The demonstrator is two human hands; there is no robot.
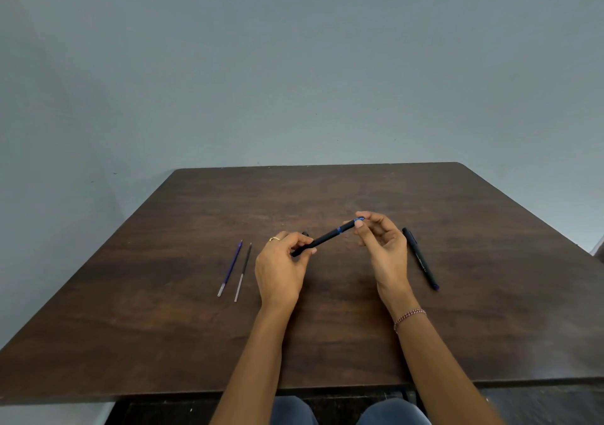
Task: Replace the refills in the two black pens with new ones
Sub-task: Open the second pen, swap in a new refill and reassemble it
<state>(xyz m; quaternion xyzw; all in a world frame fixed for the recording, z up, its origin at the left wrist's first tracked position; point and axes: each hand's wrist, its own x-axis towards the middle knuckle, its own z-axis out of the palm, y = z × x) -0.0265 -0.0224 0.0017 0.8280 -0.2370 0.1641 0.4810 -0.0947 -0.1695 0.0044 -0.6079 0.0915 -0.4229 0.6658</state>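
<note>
We see a slim black pen [327, 237] with a matte round barrel and blue bands near its far end, held in the air above a dark brown wooden table [196, 343] whose grain runs in broad streaks and whose far corners are rounded. The left hand [281, 271] wraps its fingers around the pen's lower end, thumb pressed against the barrel, and a gold ring [274, 239] sits on one finger. The right hand [382, 248] pinches the upper, blue-tipped end between thumb and fingertips, its other fingers curled loosely inward; a thin beaded bracelet [409, 318] circles that wrist. The pen slants upward from left to right between the two hands. The second black pen [421, 259] lies flat on the table just right of the right hand, capped and pointing away. Left of the left hand two thin refills lie side by side, almost parallel: a blue refill [230, 269] and, just beside it, a dark refill [243, 272], both with pale, clear near ends.
</note>
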